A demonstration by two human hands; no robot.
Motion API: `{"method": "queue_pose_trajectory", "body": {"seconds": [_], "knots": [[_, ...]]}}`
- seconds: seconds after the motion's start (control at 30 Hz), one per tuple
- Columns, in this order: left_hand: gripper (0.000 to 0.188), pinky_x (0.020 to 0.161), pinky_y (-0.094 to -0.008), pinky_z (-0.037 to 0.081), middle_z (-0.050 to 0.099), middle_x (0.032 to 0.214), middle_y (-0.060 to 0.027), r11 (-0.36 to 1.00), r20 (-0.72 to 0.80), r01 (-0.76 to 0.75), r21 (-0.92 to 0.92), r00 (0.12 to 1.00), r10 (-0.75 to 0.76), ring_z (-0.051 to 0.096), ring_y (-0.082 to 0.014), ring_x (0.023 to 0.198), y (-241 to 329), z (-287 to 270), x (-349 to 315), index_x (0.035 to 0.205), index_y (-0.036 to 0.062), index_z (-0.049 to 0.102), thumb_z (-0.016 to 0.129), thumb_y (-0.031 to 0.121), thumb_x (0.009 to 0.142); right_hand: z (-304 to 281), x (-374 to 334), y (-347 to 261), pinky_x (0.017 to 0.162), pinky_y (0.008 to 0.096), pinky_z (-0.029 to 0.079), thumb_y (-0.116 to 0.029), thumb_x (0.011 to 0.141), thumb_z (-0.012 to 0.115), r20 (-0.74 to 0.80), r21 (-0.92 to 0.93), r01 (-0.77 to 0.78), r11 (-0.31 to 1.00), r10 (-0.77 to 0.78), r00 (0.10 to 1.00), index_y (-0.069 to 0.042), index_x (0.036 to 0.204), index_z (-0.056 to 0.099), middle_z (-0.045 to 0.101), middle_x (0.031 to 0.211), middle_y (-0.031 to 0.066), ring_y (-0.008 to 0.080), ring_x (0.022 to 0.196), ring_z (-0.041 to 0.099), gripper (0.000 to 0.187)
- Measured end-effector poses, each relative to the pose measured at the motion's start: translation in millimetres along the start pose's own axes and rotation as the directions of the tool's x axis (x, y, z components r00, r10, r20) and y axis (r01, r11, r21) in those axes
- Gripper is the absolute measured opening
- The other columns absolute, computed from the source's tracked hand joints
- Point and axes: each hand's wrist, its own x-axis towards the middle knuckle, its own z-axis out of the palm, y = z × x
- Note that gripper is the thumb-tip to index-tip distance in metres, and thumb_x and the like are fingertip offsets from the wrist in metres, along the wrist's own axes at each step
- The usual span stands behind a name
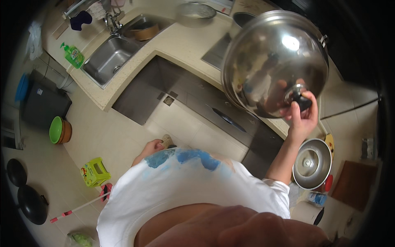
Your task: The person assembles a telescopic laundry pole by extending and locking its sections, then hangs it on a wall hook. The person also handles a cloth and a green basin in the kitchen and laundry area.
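Note:
My right hand (303, 113) is closed on the black knob (303, 102) of a large shiny steel domed lid (267, 57). The dome fills the upper right, over the stove side of the counter. A metal rim and a small side handle (324, 40) show at its edge; whether the lid sits on a pot or is raised, I cannot tell. My left hand (154, 147) hangs low in front of my white shirt, its fingers curled in, with nothing visible in them.
A steel sink (103, 59) with a brown-sided pan (145, 32) stands at the far left, beside a green soap bottle (74, 56). A steel bowl (312, 162) lies at my right. On the floor are a green stool (95, 172) and stacked basins (60, 130).

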Motion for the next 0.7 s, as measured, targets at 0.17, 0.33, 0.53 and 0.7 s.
{"method": "queue_pose_trajectory", "body": {"seconds": [0.17, 0.33, 0.53, 0.7], "knots": [[0.026, 0.069, -0.0209, 0.044, 0.059, 0.079, -0.0022, 0.828, 0.002, 0.287, -0.482, 0.945, -0.326, 0.056, -0.01, 0.073, 13, -71, 41, 0.112, -0.0023, 0.056, 0.056, 0.006, 0.087, 135, 71, 23, 0.041, 0.0175, 0.041, 0.002, 0.079, 0.062, 0.111, 0.106, 0.006, 0.994, -0.018, 0.994, 0.0, 0.11, 0.051, 0.063, 0.087, 0.0127, 0.0117, 0.05, 0.058, 0.033], [0.03, 0.067, -0.0315, 0.048, 0.064, 0.08, -0.0119, 0.956, -0.226, -0.179, 0.232, 0.946, 0.232, 0.062, -0.0224, 0.073, 1, -150, 73, 0.105, -0.0005, 0.058, 0.059, 0.021, 0.085, 258, 150, 76, 0.039, 0.0178, 0.038, -0.008, 0.079, 0.067, 0.168, 0.084, -0.041, 0.996, 0.026, 0.985, -0.001, 0.105, 0.057, 0.058, 0.067, 0.0052, 0.0097, 0.045, 0.055, 0.029], [0.029, 0.074, -0.0306, 0.049, 0.065, 0.085, -0.0105, 0.999, -0.331, 0.04, -0.003, 0.943, -0.039, 0.061, -0.0158, 0.081, -66, -190, 74, 0.114, 0.0013, 0.055, 0.053, 0.014, 0.089, 347, 251, 168, 0.04, 0.023, 0.041, -0.024, 0.074, 0.07, 0.15, -0.175, -0.098, 0.98, 0.125, 0.981, 0.001, 0.099, 0.06, 0.06, 0.065, 0.0053, 0.0113, 0.042, 0.054, 0.037], [0.036, 0.073, -0.0307, 0.05, 0.067, 0.087, -0.0132, 0.979, -0.407, 0.047, -0.199, 0.905, -0.126, 0.065, -0.0202, 0.084, -76, -178, 38, 0.113, 0.0029, 0.056, 0.065, 0.019, 0.081, 393, 335, 256, 0.043, 0.0258, 0.042, -0.035, 0.069, 0.069, 0.241, -0.365, -0.076, 0.928, 0.173, 0.955, -0.001, 0.084, 0.064, 0.058, 0.058, 0.0036, 0.012, 0.043, 0.055, 0.038]]}}
